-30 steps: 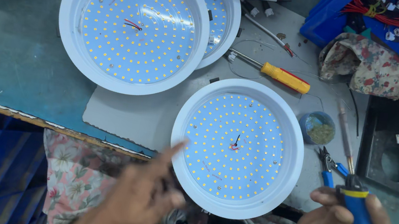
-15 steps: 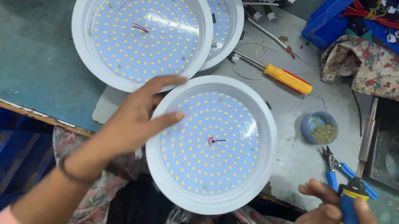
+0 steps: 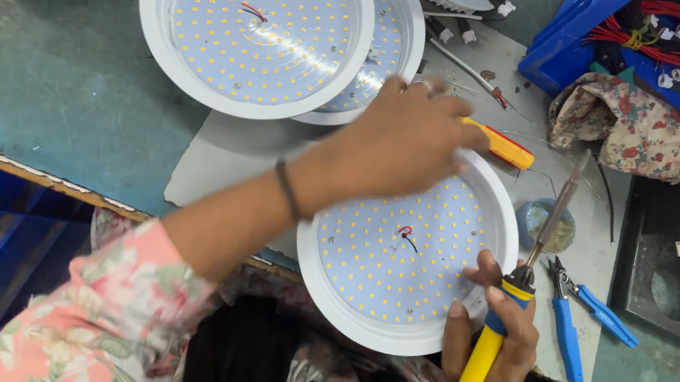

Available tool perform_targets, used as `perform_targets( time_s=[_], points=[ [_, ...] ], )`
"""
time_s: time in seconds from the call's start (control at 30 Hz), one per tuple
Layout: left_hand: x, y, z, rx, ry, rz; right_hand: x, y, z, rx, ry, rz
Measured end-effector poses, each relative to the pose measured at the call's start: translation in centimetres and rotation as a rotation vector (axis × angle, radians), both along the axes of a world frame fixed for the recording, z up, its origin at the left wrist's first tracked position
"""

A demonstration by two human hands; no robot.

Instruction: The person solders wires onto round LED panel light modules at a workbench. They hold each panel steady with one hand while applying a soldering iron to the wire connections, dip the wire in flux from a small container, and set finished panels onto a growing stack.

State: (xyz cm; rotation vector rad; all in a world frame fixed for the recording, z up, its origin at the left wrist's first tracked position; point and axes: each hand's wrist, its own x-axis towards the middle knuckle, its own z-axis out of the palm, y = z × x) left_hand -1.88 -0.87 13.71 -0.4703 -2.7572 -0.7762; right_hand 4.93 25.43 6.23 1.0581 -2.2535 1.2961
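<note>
Now right hand (image 3: pixel 495 343) fingers grip soldering iron (image 3: pixel 508 314) — left hand (image 3: pixel 408 139) spread on lamp (image 3: pixel 401 260).

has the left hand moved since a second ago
Yes. The left hand has reached up across the near round LED light to the yellow-handled screwdriver lying on the bench.

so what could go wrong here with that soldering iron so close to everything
1. The right hand grips the soldering iron beside the LED downlight; its tip could scorch the white rim or the LED board.
2. The left hand reaches across the lamp towards the yellow screwdriver, so the forearm might brush the iron.
3. The lamp overhangs the bench edge and could tip off.
</note>
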Motion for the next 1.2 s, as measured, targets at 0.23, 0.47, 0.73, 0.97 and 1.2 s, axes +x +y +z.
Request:
perform_targets(
  time_s=[0.23,0.47,0.73,0.97,1.2],
  points=[
    [7.9,2.8,-2.0,0.006,0.061,0.044,1.3,-0.5,-2.8,-0.144,-0.003,-0.155],
    [9.0,1.0,-3.0,0.028,0.081,-0.027,0.7,-0.2,-3.7,-0.184,0.067,-0.189],
    [9.1,1.2,-4.6,0.14,0.052,-0.051,1.5,-0.5,-5.5,-0.217,0.143,-0.245],
    [9.0,1.3,-3.7,0.115,-0.006,-0.001,2.5,-1.0,-5.5,-0.183,0.24,-0.201],
    [8.4,1.3,-3.6,0.068,-0.076,0.004,2.5,-0.4,-5.4,-0.136,0.273,-0.139]
  ],
)
